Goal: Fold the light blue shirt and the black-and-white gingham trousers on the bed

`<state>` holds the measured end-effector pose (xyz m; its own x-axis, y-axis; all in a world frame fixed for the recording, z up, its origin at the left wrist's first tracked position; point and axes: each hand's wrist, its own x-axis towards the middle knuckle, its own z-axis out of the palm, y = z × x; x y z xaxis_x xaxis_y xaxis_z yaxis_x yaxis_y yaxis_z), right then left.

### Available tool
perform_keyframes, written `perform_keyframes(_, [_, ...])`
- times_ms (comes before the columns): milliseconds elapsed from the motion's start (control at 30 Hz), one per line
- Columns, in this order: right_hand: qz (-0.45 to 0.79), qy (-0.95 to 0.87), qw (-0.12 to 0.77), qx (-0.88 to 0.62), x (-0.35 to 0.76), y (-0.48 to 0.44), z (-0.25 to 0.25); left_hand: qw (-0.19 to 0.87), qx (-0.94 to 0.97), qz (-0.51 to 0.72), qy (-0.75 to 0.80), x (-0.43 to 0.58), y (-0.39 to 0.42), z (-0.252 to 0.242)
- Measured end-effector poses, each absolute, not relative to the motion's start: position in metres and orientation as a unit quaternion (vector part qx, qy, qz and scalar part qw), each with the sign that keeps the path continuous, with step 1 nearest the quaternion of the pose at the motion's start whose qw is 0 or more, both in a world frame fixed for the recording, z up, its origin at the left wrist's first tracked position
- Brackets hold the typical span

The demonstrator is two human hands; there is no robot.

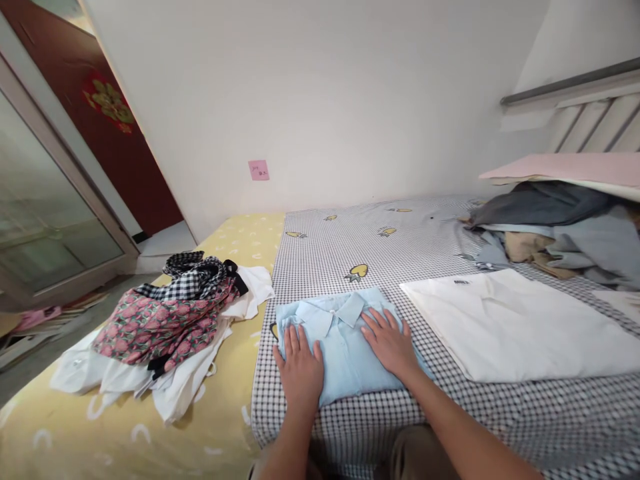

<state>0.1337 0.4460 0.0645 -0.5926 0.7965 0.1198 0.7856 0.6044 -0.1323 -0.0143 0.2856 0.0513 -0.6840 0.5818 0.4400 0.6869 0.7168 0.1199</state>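
A light blue collared shirt [345,363] lies folded into a rectangle on the checked bed cover, its collar on the far side. My left hand [301,370] rests flat on the shirt's left part, fingers spread and pointing away from me. On the right part, just below the collar, my right hand [390,340] lies flat with its fingers apart. Neither hand grips the cloth. To the right is a white folded garment [520,327] with a small dark label at its neck.
On the yellow sheet [260,240] at the left sits a loose heap of clothes, with a pink floral garment [170,323] on top. More grey and tan clothes [560,227] are piled at the far right under a pink board [575,165]. A white wall [350,100] stands behind the bed.
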Motion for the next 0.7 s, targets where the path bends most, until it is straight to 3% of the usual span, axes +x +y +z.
perform_keyframes(700, [0.024,-0.889,0.103,-0.445,0.1342,0.4445,0.0662,0.185,-0.351,-0.133,-0.908,-0.0159,0.2865,0.0504])
